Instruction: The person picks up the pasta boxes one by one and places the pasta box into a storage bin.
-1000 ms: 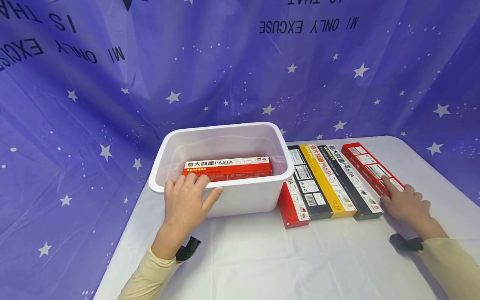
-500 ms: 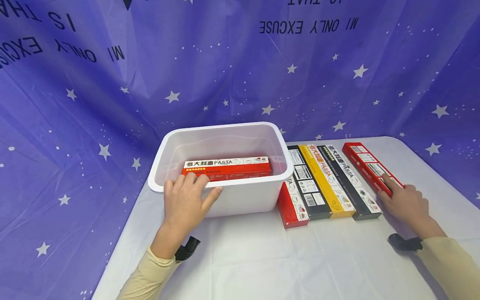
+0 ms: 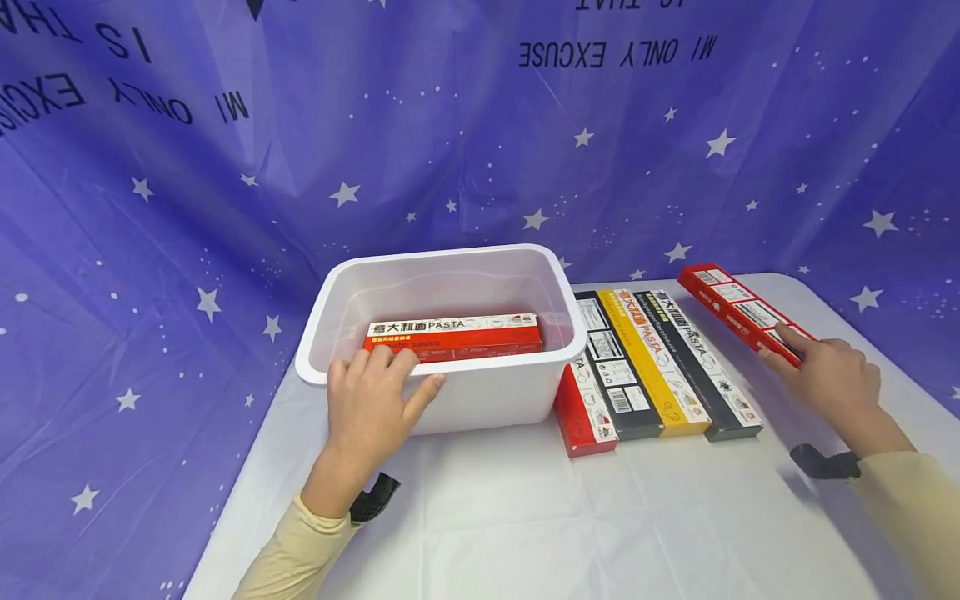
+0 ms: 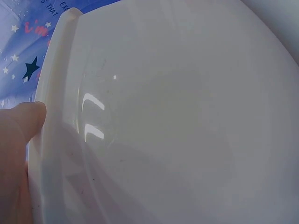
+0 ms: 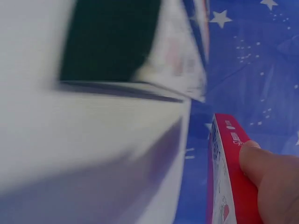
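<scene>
My right hand (image 3: 836, 379) grips the near end of a red pasta box (image 3: 738, 310), raised off the table with its far end tilted up. The thumb presses the box's red side in the right wrist view. My left hand (image 3: 371, 408) holds the near rim of a white plastic bin (image 3: 480, 392), fingers over the edge and thumb along the outside. Inside the bin lies a red tomato sauce pasta box (image 3: 457, 335), white strip on top. In the left wrist view the bin's smooth wall (image 4: 187, 112) fills most of the frame.
Right of the bin, several pasta boxes lie side by side: a red one (image 3: 581, 421), a black one (image 3: 618, 375), a yellow one (image 3: 652, 358) and another black one (image 3: 701, 362). A white cloth covers the table (image 3: 525, 517). A purple star-printed curtain (image 3: 465, 125) hangs behind.
My right hand has lifted the red pasta box from the table and moved it slightly up and right. The left hand stays on the bin's rim.
</scene>
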### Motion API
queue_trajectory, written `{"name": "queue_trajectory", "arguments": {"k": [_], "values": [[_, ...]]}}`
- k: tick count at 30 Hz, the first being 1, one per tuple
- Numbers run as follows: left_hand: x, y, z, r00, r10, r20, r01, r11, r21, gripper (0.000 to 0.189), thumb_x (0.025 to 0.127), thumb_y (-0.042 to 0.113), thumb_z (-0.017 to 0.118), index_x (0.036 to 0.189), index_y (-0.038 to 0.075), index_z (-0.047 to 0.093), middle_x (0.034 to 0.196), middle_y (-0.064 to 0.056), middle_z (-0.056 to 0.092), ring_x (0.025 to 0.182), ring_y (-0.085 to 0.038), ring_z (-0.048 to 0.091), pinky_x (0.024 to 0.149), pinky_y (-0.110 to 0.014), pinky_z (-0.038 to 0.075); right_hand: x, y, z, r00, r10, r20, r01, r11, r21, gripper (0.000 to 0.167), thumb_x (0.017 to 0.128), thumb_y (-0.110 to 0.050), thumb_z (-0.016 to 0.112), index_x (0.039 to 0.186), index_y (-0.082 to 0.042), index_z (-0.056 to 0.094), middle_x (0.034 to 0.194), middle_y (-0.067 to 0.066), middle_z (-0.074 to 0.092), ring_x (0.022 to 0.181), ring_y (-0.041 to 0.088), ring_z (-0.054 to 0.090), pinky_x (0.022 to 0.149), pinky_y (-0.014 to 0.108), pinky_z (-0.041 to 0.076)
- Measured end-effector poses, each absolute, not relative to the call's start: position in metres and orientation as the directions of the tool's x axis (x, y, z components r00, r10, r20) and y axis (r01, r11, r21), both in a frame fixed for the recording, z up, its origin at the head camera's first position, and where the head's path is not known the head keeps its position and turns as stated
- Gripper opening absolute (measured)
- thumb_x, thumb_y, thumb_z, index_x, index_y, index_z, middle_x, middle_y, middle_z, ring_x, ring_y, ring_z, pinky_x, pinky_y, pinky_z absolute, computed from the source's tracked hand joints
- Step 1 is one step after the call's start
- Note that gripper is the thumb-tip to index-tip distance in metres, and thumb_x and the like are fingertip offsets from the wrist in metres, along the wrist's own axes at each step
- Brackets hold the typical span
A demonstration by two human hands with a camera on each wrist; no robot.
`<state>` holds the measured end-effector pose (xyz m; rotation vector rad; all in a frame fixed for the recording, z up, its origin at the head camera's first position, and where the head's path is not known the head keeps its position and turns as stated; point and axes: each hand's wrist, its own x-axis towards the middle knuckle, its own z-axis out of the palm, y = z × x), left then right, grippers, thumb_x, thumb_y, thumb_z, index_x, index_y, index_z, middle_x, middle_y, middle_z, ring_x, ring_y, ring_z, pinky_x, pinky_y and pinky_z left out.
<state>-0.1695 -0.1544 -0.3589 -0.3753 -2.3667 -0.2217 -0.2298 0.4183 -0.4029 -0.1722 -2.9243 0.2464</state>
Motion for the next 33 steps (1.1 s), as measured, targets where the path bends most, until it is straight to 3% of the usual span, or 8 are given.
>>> {"name": "queue_trajectory", "arguments": {"k": [7, 13, 17, 20, 26, 33], "values": [[-0.170, -0.155, -0.358, -0.695, 0.211, 0.687, 0.334, 0.941, 0.049, 0.045, 0.089, 0.054, 0.066, 0.088, 0.010, 0.063, 0.078, -0.014, 0.060, 0.071, -0.036, 0.055, 0.068, -0.046, 0.034, -0.238, 0.406, -0.371, -0.963, 0.067, 0.260, 0.035, 0.992, -0.124, 0.068, 0.098, -0.055, 0.056, 0.154, -0.019, 0.041, 0.112, 0.045, 0.053, 0.088, 0.059, 0.053, 0.057, 0.058, 0.040], [-0.170, -0.155, -0.358, -0.701, 0.208, 0.682, 0.329, 0.943, 0.051, 0.045, 0.089, 0.054, 0.067, 0.088, 0.009, 0.063, 0.079, -0.014, 0.061, 0.072, -0.036, 0.055, 0.068, -0.046, 0.035, -0.244, 0.387, -0.340, -0.960, 0.012, 0.281, -0.013, 0.996, -0.087, 0.065, 0.099, -0.054, 0.054, 0.153, -0.019, 0.044, 0.119, 0.046, 0.052, 0.096, 0.060, 0.054, 0.060, 0.061, 0.042], [-0.169, -0.155, -0.358, -0.706, 0.202, 0.679, 0.325, 0.944, 0.057, 0.044, 0.089, 0.053, 0.068, 0.089, 0.009, 0.064, 0.080, -0.014, 0.062, 0.073, -0.036, 0.055, 0.069, -0.046, 0.035, -0.249, 0.371, -0.319, -0.948, -0.055, 0.312, -0.080, 0.994, -0.069, 0.062, 0.099, -0.051, 0.057, 0.152, -0.020, 0.047, 0.118, 0.044, 0.054, 0.093, 0.056, 0.056, 0.055, 0.056, 0.043], [-0.169, -0.155, -0.358, -0.707, 0.201, 0.678, 0.323, 0.945, 0.057, 0.044, 0.089, 0.053, 0.067, 0.090, 0.010, 0.065, 0.080, -0.014, 0.061, 0.073, -0.036, 0.055, 0.069, -0.046, 0.035, -0.253, 0.358, -0.304, -0.948, -0.097, 0.303, -0.117, 0.992, -0.049, 0.062, 0.099, -0.048, 0.058, 0.153, -0.020, 0.045, 0.118, 0.041, 0.055, 0.096, 0.055, 0.055, 0.060, 0.057, 0.046], [-0.169, -0.156, -0.358, -0.708, 0.200, 0.677, 0.323, 0.944, 0.059, 0.044, 0.089, 0.053, 0.067, 0.090, 0.010, 0.065, 0.080, -0.014, 0.061, 0.073, -0.036, 0.055, 0.069, -0.046, 0.035, -0.263, 0.330, -0.280, -0.957, -0.148, 0.249, -0.158, 0.987, -0.020, 0.064, 0.100, -0.047, 0.058, 0.155, -0.020, 0.039, 0.129, 0.039, 0.051, 0.112, 0.058, 0.049, 0.082, 0.069, 0.046], [-0.169, -0.154, -0.359, -0.713, 0.201, 0.672, 0.324, 0.944, 0.061, 0.044, 0.088, 0.054, 0.067, 0.091, 0.010, 0.065, 0.080, -0.014, 0.061, 0.073, -0.035, 0.055, 0.069, -0.046, 0.035, -0.272, 0.299, -0.258, -0.946, -0.233, 0.225, -0.242, 0.970, -0.013, 0.064, 0.100, -0.046, 0.059, 0.155, -0.020, 0.041, 0.135, 0.037, 0.050, 0.116, 0.056, 0.048, 0.087, 0.069, 0.048]]}}
